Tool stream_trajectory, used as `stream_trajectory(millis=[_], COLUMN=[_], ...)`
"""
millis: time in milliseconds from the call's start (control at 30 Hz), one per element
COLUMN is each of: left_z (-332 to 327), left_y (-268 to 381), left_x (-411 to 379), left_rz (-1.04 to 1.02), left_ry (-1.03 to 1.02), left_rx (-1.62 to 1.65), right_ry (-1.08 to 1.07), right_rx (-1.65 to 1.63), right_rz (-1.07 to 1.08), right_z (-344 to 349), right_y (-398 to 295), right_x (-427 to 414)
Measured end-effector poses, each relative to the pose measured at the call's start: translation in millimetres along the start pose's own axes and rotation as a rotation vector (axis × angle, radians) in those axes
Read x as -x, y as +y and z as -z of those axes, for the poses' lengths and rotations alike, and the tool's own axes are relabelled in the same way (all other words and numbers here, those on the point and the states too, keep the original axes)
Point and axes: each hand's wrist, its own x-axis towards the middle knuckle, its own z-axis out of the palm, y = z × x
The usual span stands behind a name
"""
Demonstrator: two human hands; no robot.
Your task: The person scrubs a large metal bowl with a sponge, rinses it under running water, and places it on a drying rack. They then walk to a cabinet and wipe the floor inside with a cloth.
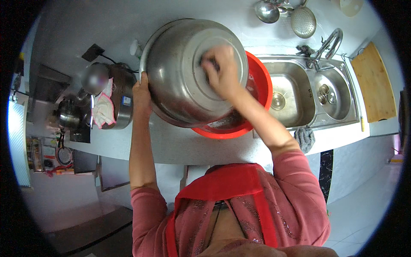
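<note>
A large stainless steel basin (pixel 170 74) is tilted over a red plastic basin (pixel 264 74), its round underside facing me. My left hand (pixel 142 93) grips the steel rim at the left. Against the ringed base, my right hand (pixel 221 70) presses a dark scrubber (pixel 213 63), mostly covered by the fingers and blurred. Suds and liquid (pixel 221 122) show inside the red basin, which the steel one partly hides.
On the right is a double-bowl steel sink (pixel 290 112) with a curved faucet (pixel 334 41). A grey cloth (pixel 304 138) hangs at its front edge. Ladles (pixel 268 12) hang above. A wooden cutting board (pixel 374 83) leans far right. At left, a cloth (pixel 103 110) lies by an appliance (pixel 123 110).
</note>
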Motion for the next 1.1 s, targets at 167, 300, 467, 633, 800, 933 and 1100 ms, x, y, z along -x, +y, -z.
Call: stream_trajectory(millis=[167,300,467,633,800,933,1100], left_z=[-9.4,-6.4,-7.4,-9.9,-10.4,-17.4,-9.9], left_y=[11.4,2.3,-5.7,-3.0,-1.3,8.9,-2.5], left_x=[12.9,5.5,1.2,7.2,10.0,19.7,10.6], left_rz=[-0.041,-0.019,-0.074,-0.131,-0.120,-0.126,-0.200], left_ry=[-0.003,-0.013,0.045,-0.012,0.017,0.019,0.007], left_rx=[0.002,-0.067,-0.041,-0.089,-0.065,-0.090,-0.103], right_ry=[-0.072,0.087,-0.310,0.108,-0.035,0.021,0.137], right_rx=[-0.124,-0.066,0.048,-0.017,-0.054,-0.067,-0.009], right_rz=[0.089,0.002,0.138,-0.005,0.131,0.086,-0.017], right_z=[-1.4,-10.4,-7.6,-1.1,-14.1,-11.6,-1.5], right_y=[-27.2,-15.2,-68.9,-18.3,-38.8,-30.9,-4.1], right_x=[30.5,-37.4,25.2,-48.3,13.1,-5.9,-39.9])
